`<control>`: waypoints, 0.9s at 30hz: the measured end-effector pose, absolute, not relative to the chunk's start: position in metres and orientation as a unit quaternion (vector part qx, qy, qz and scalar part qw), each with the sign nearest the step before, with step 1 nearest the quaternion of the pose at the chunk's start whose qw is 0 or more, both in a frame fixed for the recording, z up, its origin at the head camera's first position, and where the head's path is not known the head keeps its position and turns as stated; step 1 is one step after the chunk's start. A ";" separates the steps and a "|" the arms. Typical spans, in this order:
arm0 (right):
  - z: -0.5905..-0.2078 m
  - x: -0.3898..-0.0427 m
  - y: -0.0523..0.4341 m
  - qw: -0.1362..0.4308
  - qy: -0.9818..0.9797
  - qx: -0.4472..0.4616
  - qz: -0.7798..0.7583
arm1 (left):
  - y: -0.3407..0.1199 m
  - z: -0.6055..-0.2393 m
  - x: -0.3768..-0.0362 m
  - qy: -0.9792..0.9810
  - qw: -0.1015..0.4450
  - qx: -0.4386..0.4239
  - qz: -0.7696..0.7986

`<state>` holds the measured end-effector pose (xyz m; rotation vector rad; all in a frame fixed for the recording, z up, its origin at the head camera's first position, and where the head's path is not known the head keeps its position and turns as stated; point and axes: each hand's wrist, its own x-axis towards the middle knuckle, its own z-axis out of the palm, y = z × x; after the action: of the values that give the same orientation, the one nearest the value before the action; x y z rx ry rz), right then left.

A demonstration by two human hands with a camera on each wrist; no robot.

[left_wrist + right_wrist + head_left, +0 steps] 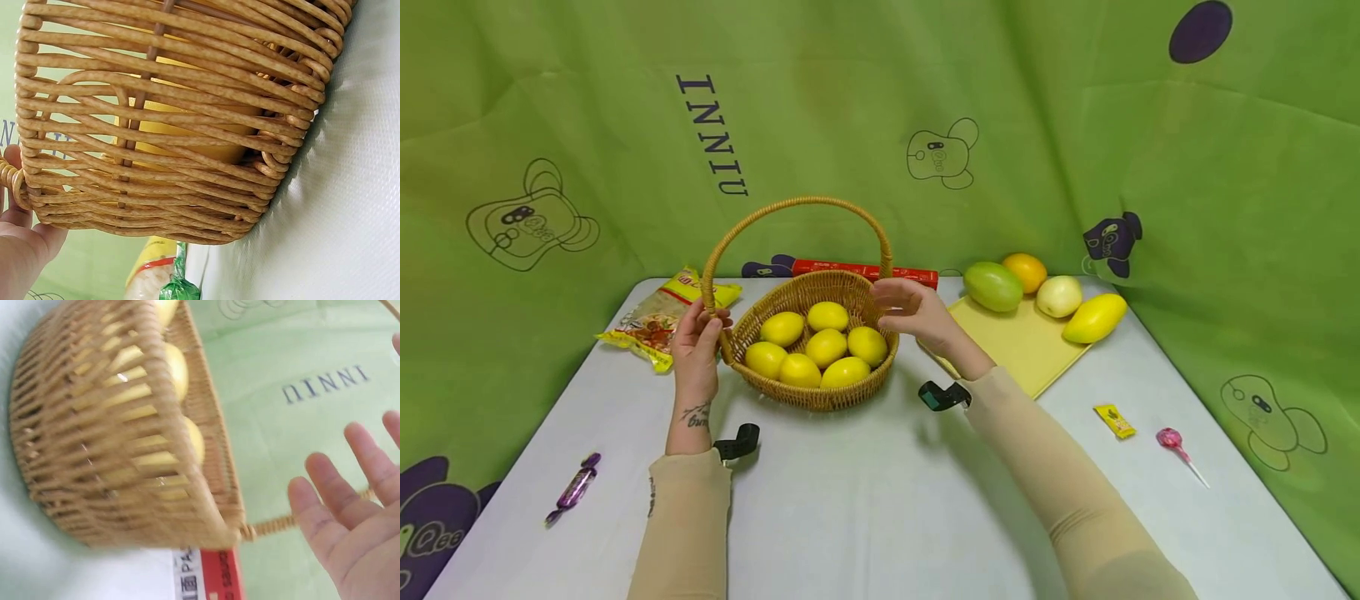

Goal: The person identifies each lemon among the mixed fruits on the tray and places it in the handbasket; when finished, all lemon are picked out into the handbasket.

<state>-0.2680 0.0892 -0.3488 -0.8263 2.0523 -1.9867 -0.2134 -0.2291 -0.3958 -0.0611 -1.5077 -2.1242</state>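
The left hand (696, 342) grips the basket (808, 387) by its handle foot; the right hand (913, 312) hovers open-fingered beside the rim. The basket of lemons (826, 346) sits mid-surface (865, 500) — a snack bag (658, 321) left, a yellow tray (1022, 342) and loose fruit (992, 286) right, a red box (865, 269) behind.

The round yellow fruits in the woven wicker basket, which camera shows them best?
The head view: seven round yellow fruits lie uncovered inside the woven wicker basket. Both wrist views show only yellow patches through the weave.

Woven wicker basket (808, 398), glossy lemons (826, 347)
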 end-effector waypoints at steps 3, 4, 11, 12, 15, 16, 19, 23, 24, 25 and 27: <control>-0.349 -0.271 0.100 0.031 0.670 -0.243 -0.700 | -0.229 -0.396 -0.214 -0.557 0.265 -0.025 -0.787; -0.350 -0.273 0.104 0.012 0.661 -0.227 -0.715 | -0.229 -0.396 -0.214 -0.558 0.266 -0.026 -0.786; -0.373 -0.283 0.127 -0.119 0.613 -0.078 -0.777 | -0.229 -0.396 -0.213 -0.557 0.267 -0.027 -0.786; -0.379 -0.285 0.129 -0.134 0.609 -0.058 -0.780 | -0.229 -0.396 -0.213 -0.556 0.267 -0.028 -0.787; -0.398 -0.289 0.130 -0.163 0.603 -0.001 -0.781 | -0.230 -0.396 -0.213 -0.555 0.269 -0.030 -0.787; -0.404 -0.290 0.129 -0.169 0.603 0.013 -0.779 | -0.230 -0.396 -0.213 -0.554 0.269 -0.031 -0.787; -0.418 -0.289 0.121 -0.177 0.610 0.052 -0.770 | -0.230 -0.397 -0.213 -0.552 0.267 -0.030 -0.789; -0.427 -0.290 0.111 -0.173 0.637 0.082 -0.747 | -0.230 -0.397 -0.213 -0.553 0.265 -0.026 -0.789; -0.429 -0.291 0.109 -0.171 0.645 0.086 -0.740 | -0.230 -0.397 -0.213 -0.552 0.265 -0.025 -0.790; -0.431 -0.293 0.108 -0.167 0.653 0.091 -0.733 | -0.230 -0.397 -0.213 -0.553 0.266 -0.025 -0.789; -0.435 -0.296 0.107 -0.161 0.666 0.098 -0.722 | -0.229 -0.397 -0.213 -0.554 0.266 -0.025 -0.789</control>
<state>-0.2956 0.1069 -0.4350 0.3455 2.3381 -2.5341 -0.2134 -0.2292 -0.3968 -0.0675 -1.4958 -2.1296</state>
